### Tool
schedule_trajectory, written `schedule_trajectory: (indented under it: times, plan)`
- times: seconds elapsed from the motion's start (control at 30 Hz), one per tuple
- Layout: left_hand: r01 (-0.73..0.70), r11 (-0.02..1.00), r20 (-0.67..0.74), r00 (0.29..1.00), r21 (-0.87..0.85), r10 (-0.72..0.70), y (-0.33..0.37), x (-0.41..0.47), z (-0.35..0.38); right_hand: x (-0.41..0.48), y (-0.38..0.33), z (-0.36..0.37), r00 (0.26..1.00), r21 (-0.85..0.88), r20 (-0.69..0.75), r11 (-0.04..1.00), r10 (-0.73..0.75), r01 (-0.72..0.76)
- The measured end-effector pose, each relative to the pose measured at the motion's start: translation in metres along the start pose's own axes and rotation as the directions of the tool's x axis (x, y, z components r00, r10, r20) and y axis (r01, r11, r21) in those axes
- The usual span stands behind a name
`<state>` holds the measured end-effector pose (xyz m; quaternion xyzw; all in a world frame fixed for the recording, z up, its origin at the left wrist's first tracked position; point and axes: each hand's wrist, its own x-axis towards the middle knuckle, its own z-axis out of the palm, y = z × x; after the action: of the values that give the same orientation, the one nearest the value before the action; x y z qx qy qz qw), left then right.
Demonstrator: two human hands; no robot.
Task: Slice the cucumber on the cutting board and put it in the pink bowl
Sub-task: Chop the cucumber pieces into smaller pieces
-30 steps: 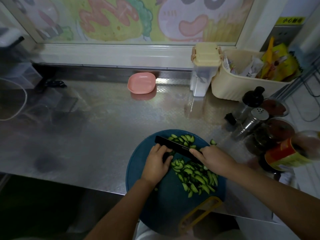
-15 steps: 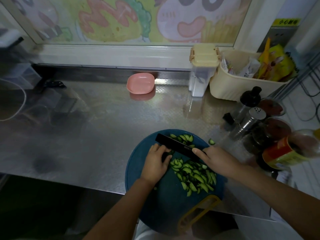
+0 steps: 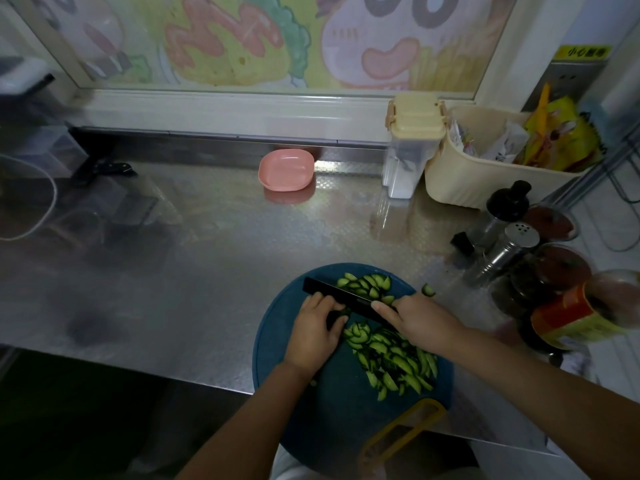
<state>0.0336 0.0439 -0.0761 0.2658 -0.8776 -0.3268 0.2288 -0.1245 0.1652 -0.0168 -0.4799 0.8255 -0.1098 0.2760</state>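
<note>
Cucumber stub (image 3: pixel 335 317) mostly hidden under gripping left hand (image 3: pixel 313 332); right hand (image 3: pixel 420 323) wraps knife (image 3: pixel 332 292) handle.

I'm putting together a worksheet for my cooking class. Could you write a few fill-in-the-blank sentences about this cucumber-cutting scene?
1. The pink bowl near the window is ___.
2. The right hand grips the ___.
3. The left hand holds the uncut ___ piece.
4. One stray slice lies off the cutting board, on the ___.

Missing words: empty; knife; cucumber; counter.
</note>
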Motion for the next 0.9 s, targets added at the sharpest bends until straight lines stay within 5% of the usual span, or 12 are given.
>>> schedule_trajectory:
  times: [0.57,0.9]
  plan:
    - [0.027,0.999,-0.001,1.0,-0.028,-0.027,0.0,-0.001,0.001,-0.015,0.02,-0.004,0.999,0.146,-0.029,0.989,-0.021,0.025]
    - [0.024,1.0,-0.021,0.999,0.008,-0.024,0.0,-0.002,0.002,-0.003,0.013,-0.004,0.999,0.059,0.013,0.997,-0.046,0.045]
